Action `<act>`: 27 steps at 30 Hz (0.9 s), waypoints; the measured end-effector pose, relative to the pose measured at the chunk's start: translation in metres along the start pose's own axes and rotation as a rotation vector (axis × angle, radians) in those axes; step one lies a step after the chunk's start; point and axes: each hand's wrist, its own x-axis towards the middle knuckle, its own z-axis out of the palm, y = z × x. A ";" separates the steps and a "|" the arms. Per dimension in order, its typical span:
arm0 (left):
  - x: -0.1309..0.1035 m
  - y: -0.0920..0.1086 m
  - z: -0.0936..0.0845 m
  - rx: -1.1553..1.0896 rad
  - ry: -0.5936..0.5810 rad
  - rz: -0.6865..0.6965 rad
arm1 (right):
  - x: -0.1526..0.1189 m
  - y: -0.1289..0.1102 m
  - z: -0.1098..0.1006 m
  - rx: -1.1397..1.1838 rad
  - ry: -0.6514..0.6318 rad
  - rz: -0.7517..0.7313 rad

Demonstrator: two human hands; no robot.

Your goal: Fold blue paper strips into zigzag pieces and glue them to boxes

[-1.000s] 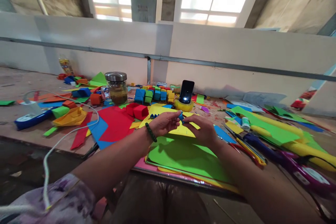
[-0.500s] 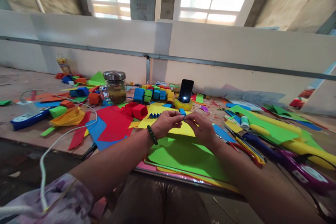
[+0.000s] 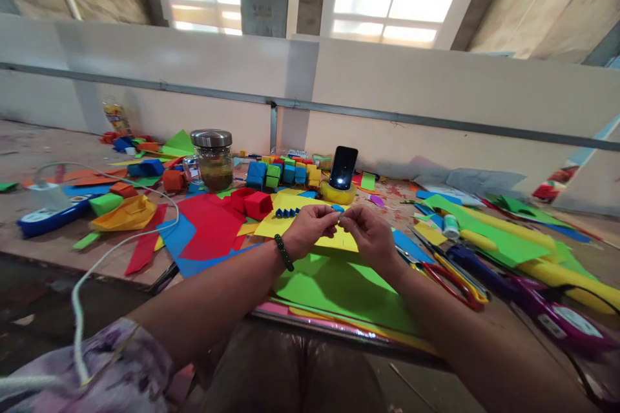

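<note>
Both hands meet over the stacked coloured sheets, pinching a small piece of blue paper (image 3: 338, 208) between the fingertips. My left hand (image 3: 311, 230), with a dark beaded bracelet (image 3: 284, 252) at its wrist, grips the piece from the left. From the other side my right hand (image 3: 371, 237) holds it with thumb and forefinger; much of the piece is hidden by the fingers. Just left of the hands, a zigzag-folded blue strip (image 3: 287, 213) lies on a yellow sheet (image 3: 271, 224). Green sheets (image 3: 334, 290) lie beneath my wrists.
Folded red boxes (image 3: 258, 204) and several coloured paper cubes (image 3: 256, 174) stand behind. A lidded glass mug (image 3: 214, 164) and a propped phone (image 3: 343, 168) are at the back. Scissors (image 3: 453, 284) and a purple-handled tool (image 3: 557, 316) lie right; a white cable (image 3: 121, 245) crosses left.
The blue piece has turned or dipped lower between the fingertips, so less of it shows. Both hands stay in nearly the same place.
</note>
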 end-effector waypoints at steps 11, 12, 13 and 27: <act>-0.003 0.006 0.001 0.035 -0.045 0.023 | 0.001 -0.003 0.005 0.332 0.009 0.221; -0.003 0.005 0.001 0.036 -0.045 0.024 | 0.001 -0.003 0.005 0.332 0.015 0.224; -0.003 0.005 0.002 0.037 -0.047 0.025 | 0.001 -0.002 0.005 0.326 0.023 0.223; -0.003 0.003 0.000 0.262 -0.015 0.238 | 0.006 -0.003 -0.006 0.116 -0.051 0.102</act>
